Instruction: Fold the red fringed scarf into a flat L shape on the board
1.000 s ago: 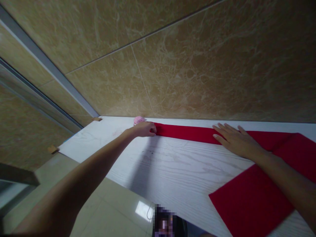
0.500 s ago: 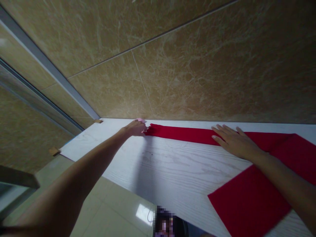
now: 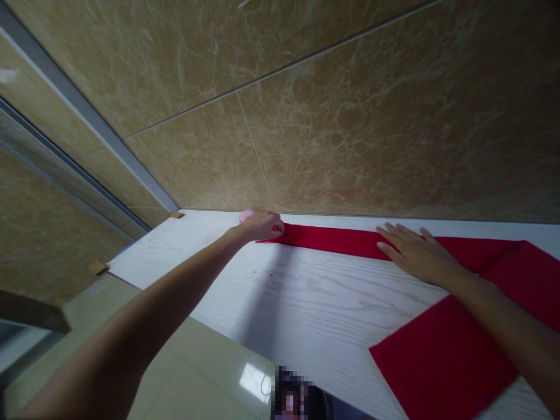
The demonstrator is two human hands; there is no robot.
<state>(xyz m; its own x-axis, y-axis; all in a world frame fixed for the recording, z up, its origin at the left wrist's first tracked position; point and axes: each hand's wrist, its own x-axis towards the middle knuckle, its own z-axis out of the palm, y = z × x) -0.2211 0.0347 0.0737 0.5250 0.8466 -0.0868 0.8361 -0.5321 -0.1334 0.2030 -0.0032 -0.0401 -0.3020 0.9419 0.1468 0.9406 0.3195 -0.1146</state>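
A long red cloth (image 3: 332, 237) runs flat along the back of the white wood-grain board, turns over at a fold on the right, and spreads into a wide square-cornered end near the front. My left hand (image 3: 263, 225) is closed at the strip's left end, with red showing between its curled fingers; part of that end lies beneath the hand. A small pink thing (image 3: 245, 215), partly hidden, sits just behind this hand. Lying flat on the strip farther right, my right hand (image 3: 413, 252) has its fingers stretched out and slightly spread.
The white board (image 3: 231, 280) butts against a brown marbled tile wall (image 3: 324, 146). Small wooden pieces (image 3: 98, 268) stick out at its left edge. Below lies a tiled floor (image 3: 192, 367); a pixelated patch (image 3: 291, 394) covers something at the bottom. A dark-framed object (image 3: 32, 321) stands lower left.
My left hand has moved a short way right over the strip, covering the frayed end seen before. My right hand stays where it was. The view has shifted slightly.
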